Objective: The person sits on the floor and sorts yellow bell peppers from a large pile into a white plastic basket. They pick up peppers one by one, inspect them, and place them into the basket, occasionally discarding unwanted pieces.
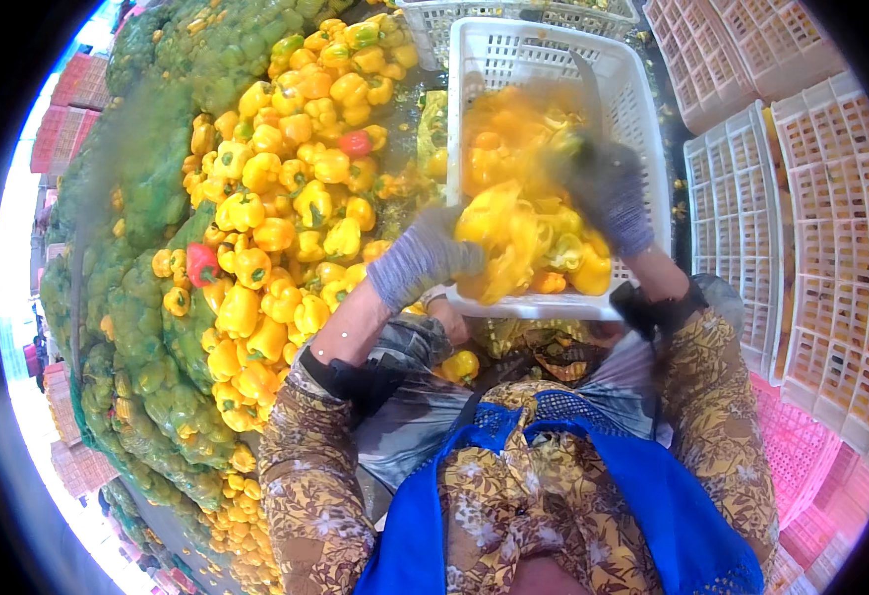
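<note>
- Green mesh sacks (152, 149) bank up along the far left, stacked crates (836, 198) stand on the right with a pink crate (792, 451) below them, and a heap (271, 233) of mostly yellow peppers spreads between the sacks and the person.
- One white crate (650, 124) sits in front of the body, its long side running away from the person; yellow and orange peppers lie inside.
- Nearest the hands is a yellow pepper (502, 233), at the near left part of the crate, just right of the left hand (427, 256).
- From the right hand (605, 188), the same pepper lies to the left and closer to the body, so the left is the nearer hand.
- Its long axis cannot be read (motion smears its outline).
- The left fingers are bent, thumb toward the pepper; whether they grip it or only rest against it, I cannot tell.
- Over the crate's right half, the right fingers point inward and away from the body, too blurred to tell whether they are wide, narrow or holding anything.
</note>
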